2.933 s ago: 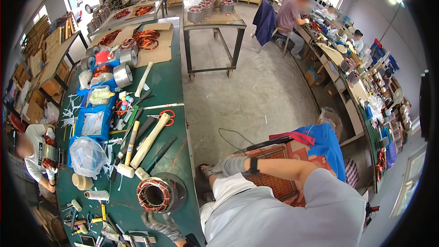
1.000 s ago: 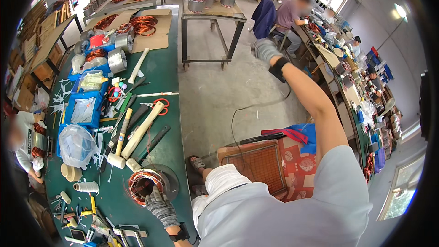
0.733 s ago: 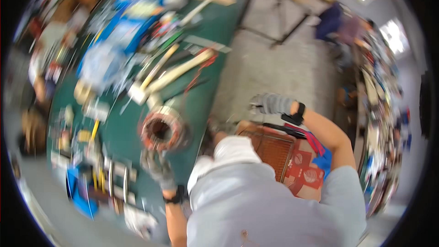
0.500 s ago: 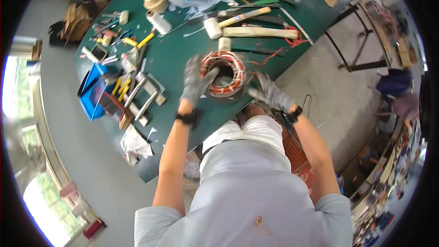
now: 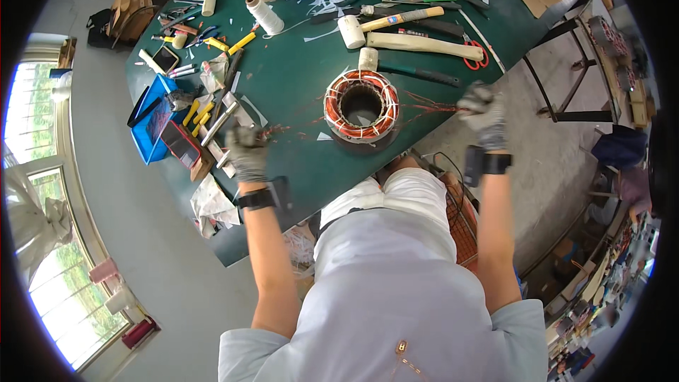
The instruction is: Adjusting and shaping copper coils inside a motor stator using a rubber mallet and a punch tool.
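Note:
A motor stator with orange-red windings tied in white cord sits near the table's front edge, its round bore facing up. Thin red lead wires run from its right side to my right hand, which is gloved in grey and closed around their ends beyond the table edge. On the other side, my left hand, gloved too and slightly blurred, closes on more red lead wires. Both hands are well apart from the stator body.
Behind the stator lie a white-headed mallet, a second mallet, a wooden handle and red scissors. A blue tray, yellow-handled tools and a thread cone stand to the left.
Both hands have left the stator's sides and spread outward, left hand to the left, right hand to the right. Their fingers have closed, and the red wires now stretch out sideways.

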`<state>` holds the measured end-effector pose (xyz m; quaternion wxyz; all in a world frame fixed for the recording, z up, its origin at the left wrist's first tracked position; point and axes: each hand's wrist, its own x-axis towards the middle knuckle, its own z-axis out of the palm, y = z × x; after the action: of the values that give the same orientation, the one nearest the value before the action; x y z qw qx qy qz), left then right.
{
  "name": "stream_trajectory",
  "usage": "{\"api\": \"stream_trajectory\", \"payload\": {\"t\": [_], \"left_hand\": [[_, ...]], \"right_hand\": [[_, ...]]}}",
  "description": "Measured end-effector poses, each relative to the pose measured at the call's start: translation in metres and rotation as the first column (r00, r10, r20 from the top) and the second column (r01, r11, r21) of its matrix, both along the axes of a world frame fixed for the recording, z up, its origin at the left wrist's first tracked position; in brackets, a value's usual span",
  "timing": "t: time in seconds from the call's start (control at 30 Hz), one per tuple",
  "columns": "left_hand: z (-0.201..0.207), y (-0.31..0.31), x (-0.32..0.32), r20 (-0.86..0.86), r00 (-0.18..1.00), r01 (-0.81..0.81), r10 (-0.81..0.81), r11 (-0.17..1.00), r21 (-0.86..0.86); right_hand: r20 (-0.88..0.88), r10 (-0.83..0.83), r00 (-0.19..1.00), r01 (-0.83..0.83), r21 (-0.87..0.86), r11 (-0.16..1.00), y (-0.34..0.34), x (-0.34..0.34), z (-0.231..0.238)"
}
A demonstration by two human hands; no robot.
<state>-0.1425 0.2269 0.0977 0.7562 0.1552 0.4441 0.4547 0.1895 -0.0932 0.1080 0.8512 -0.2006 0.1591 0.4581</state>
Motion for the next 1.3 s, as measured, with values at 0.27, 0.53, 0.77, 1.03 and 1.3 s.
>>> {"api": "stream_trajectory", "payload": {"t": [0.27, 0.53, 0.77, 1.03, 1.3], "left_hand": [[0.147, 0.026, -0.113, -0.236, 0.959, 0.075, 0.16, 0.657, 0.751], [0.106, -0.07, 0.019, -0.727, 0.68, 0.675, -0.095, 0.469, 0.57], [0.046, -0.125, 0.068, -0.861, 0.48, 0.875, 0.166, -0.014, 0.485], [0.009, -0.156, 0.098, -0.906, 0.019, 1.0, 0.423, 0.0, 0.021], [0.001, -0.189, 0.124, -0.844, -0.105, 0.947, 0.526, 0.312, 0.076]], "right_hand": [[0.693, -0.198, 0.693, 0.323, -0.052, 0.945, -0.179, 0.064, 0.058], [0.633, 0.771, -0.068, 0.247, -0.738, 0.628, 0.0, -0.086, -0.017], [0.437, 0.701, 0.564, -0.572, -0.405, 0.713, 0.032, -0.096, -0.018], [0.264, 0.873, 0.41, -0.683, -0.546, 0.486, -0.118, 0.006, -0.035], [0.637, 0.714, -0.29, -0.116, -0.764, 0.635, -0.011, 0.023, -0.058]]}}
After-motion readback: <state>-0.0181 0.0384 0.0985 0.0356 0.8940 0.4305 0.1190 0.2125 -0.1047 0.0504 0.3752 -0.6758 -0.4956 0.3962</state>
